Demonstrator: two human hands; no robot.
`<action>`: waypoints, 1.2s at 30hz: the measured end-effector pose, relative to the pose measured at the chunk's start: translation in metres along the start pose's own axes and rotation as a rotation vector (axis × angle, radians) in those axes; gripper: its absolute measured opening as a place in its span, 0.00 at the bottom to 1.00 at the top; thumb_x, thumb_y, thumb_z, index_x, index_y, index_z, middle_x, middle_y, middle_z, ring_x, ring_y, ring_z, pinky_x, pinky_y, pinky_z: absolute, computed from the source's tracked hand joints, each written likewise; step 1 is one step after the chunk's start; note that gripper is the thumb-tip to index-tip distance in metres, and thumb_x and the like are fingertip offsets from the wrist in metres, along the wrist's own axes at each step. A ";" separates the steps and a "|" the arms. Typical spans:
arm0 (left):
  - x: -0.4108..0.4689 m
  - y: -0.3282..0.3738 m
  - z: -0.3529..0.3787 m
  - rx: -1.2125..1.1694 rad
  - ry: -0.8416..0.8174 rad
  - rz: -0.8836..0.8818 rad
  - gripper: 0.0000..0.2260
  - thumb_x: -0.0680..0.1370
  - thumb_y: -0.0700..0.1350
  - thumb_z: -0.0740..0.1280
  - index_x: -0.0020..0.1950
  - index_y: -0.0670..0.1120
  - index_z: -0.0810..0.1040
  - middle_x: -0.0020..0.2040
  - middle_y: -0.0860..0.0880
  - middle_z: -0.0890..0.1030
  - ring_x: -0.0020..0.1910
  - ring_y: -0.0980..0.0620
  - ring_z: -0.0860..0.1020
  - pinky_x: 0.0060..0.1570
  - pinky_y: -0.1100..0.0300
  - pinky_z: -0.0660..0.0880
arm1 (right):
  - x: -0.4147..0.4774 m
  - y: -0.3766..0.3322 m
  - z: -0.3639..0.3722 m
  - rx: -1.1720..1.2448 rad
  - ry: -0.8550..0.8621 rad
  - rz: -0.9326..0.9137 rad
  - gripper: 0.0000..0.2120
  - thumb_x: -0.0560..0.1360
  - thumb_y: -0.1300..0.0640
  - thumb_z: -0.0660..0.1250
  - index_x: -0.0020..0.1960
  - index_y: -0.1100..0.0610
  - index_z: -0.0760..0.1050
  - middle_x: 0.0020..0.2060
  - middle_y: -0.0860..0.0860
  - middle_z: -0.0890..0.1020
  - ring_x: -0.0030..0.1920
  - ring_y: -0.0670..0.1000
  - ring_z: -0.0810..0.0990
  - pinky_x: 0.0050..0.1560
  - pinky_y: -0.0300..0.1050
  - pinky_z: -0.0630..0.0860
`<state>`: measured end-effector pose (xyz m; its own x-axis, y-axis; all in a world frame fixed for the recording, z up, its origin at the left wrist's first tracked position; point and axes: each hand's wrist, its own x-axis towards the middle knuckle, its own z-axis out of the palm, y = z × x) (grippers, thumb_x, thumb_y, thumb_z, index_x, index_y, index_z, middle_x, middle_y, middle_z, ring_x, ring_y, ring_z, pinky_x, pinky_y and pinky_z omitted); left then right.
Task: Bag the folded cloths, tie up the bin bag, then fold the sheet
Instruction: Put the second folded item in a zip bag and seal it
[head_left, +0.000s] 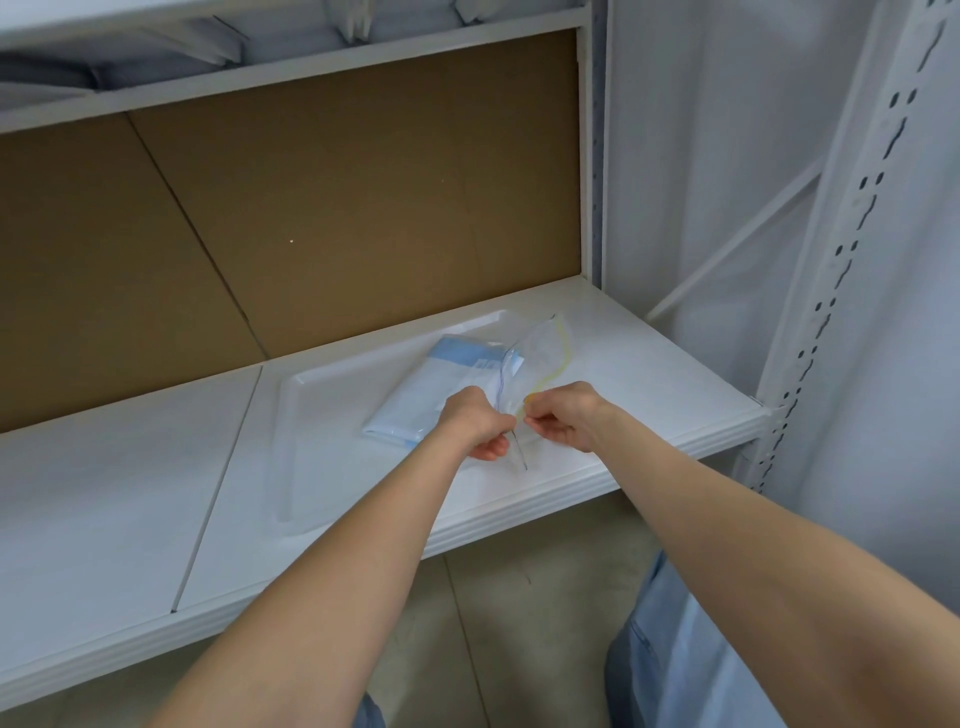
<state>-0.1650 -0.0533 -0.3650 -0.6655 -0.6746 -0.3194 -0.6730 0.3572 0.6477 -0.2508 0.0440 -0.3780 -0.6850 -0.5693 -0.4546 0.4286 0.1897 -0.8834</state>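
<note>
A folded light-blue cloth lies on a white tray on the white shelf. Above the tray's right part I hold a clear zip bag with a yellow and blue seal strip. My left hand pinches one side of the bag's mouth, and my right hand pinches the other side at the yellow strip. The bag stands up between both hands and partly overlaps the cloth's right edge. I cannot tell whether anything is inside the bag.
The white shelf runs left to right with a brown cardboard back panel. Folded grey-blue fabric sits on the shelf above. A white perforated upright stands to the right. The floor shows below.
</note>
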 end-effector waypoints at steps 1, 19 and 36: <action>0.000 0.000 -0.001 0.000 0.008 0.006 0.06 0.75 0.40 0.66 0.47 0.37 0.78 0.32 0.44 0.80 0.27 0.52 0.79 0.33 0.60 0.79 | -0.001 -0.001 0.000 -0.027 0.019 -0.003 0.06 0.74 0.71 0.65 0.42 0.62 0.75 0.33 0.55 0.78 0.26 0.46 0.78 0.25 0.33 0.76; -0.002 0.008 -0.027 -0.033 0.410 0.098 0.07 0.78 0.40 0.60 0.55 0.42 0.72 0.47 0.47 0.72 0.36 0.41 0.80 0.39 0.51 0.82 | 0.004 -0.017 -0.006 0.002 0.241 0.129 0.11 0.79 0.66 0.61 0.37 0.63 0.69 0.33 0.58 0.79 0.28 0.52 0.78 0.28 0.37 0.76; 0.046 -0.029 -0.051 0.029 0.369 0.138 0.16 0.77 0.46 0.65 0.64 0.45 0.74 0.60 0.44 0.78 0.61 0.44 0.76 0.59 0.55 0.73 | 0.024 -0.023 0.006 -0.794 0.077 -0.227 0.06 0.73 0.65 0.66 0.37 0.60 0.75 0.34 0.53 0.77 0.35 0.52 0.79 0.38 0.40 0.77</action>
<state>-0.1591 -0.1277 -0.3633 -0.5930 -0.8041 0.0428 -0.5979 0.4753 0.6455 -0.2734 0.0212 -0.3677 -0.7553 -0.6112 -0.2367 -0.2489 0.6015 -0.7591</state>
